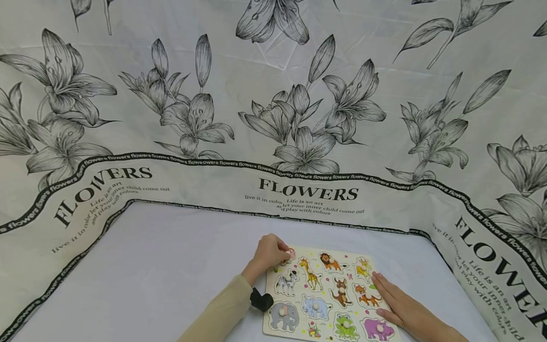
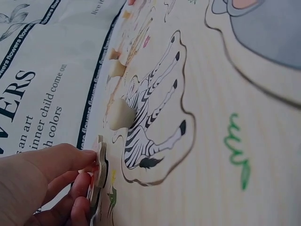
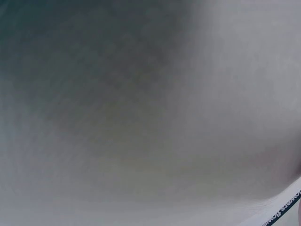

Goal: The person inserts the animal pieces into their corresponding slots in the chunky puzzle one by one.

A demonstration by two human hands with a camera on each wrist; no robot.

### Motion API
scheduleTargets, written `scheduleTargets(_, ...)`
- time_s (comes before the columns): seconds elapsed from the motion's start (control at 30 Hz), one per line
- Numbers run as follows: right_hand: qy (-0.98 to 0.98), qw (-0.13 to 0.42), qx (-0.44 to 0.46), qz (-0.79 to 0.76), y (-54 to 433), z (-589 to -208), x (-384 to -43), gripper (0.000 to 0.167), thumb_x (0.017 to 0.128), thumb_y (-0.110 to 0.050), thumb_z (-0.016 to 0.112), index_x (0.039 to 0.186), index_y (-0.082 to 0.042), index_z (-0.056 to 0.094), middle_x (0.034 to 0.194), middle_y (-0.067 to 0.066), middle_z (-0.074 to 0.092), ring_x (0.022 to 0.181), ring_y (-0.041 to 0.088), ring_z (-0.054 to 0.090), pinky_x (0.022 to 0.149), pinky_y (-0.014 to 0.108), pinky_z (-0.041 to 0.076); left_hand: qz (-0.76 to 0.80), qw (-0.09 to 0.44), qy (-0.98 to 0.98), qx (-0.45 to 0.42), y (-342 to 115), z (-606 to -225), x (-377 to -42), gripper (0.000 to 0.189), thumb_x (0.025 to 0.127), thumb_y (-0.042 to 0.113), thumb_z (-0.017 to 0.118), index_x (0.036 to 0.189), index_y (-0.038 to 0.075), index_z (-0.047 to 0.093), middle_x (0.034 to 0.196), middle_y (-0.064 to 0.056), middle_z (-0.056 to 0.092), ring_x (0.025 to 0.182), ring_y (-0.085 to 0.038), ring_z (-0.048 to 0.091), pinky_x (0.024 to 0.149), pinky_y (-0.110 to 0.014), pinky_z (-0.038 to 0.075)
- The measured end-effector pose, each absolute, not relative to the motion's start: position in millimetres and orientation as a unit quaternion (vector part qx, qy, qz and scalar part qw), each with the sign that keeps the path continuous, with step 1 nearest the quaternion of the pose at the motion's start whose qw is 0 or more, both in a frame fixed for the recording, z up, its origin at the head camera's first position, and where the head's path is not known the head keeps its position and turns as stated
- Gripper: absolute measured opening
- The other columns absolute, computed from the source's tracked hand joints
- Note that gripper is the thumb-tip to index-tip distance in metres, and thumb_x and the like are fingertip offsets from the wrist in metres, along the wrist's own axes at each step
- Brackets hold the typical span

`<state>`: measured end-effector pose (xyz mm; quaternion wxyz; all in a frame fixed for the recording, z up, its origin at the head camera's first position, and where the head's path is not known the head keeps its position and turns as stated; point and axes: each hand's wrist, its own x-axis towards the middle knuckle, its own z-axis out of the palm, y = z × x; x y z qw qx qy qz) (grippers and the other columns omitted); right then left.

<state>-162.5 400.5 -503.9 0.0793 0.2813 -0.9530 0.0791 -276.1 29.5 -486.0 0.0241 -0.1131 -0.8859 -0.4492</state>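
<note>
On the white table lies a wooden knob puzzle board with animal pieces set in it. My left hand pinches a small pink puzzle piece at the board's far left corner. In the left wrist view, that hand has thumb and fingers on the piece, whose edge stands slightly raised and tilted from the board; its picture is mostly hidden. The zebra piece with its round knob sits beside it. My right hand rests along the board's right edge, fingers straight.
Also in the board are a giraffe, a lion, an elephant, a frog and a purple hippo. A flower-printed cloth hangs behind and around the table. The right wrist view shows mostly blurred pale cloth.
</note>
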Motion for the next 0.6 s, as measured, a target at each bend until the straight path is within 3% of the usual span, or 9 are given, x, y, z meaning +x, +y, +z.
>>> scheduleTargets(0.6,-0.954,0.063,0.277,0.094,399.8,-501.7,-161.5,0.070,0.094,-0.037,0.057,0.150,-0.005,0.029,0.154,0.011,0.034,0.135,-0.023,-0.006,0.099,-0.007,0.000,-0.448,0.022,-0.888,-0.099,29.4,-483.8,-273.3,0.006,0.073,0.008,0.079,0.076,0.005,0.074,0.069,-0.003,0.068,0.055,-0.007,0.053,0.049,-0.019,0.044)
